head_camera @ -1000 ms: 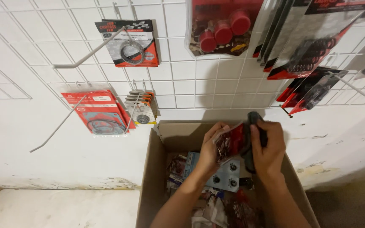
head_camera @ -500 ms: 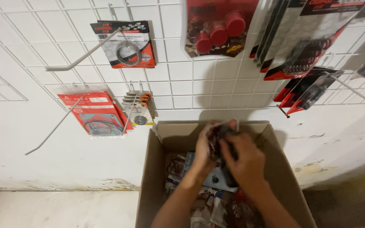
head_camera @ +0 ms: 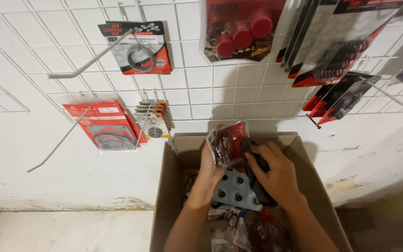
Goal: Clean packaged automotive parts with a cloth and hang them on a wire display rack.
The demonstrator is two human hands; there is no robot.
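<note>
Both hands over cardboard box [head_camera: 173,186]: left hand [head_camera: 211,163] fingers grip red packet [head_camera: 227,142]; right hand [head_camera: 276,175] clutches half-hidden dark item [head_camera: 257,184].

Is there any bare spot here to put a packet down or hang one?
The white ledge left of the cardboard box lies bare. One long hook on the wire grid at upper left juts out with nothing on it. The box itself is crowded with packets, and both hands fill its top. The grid's right side is packed.
</note>
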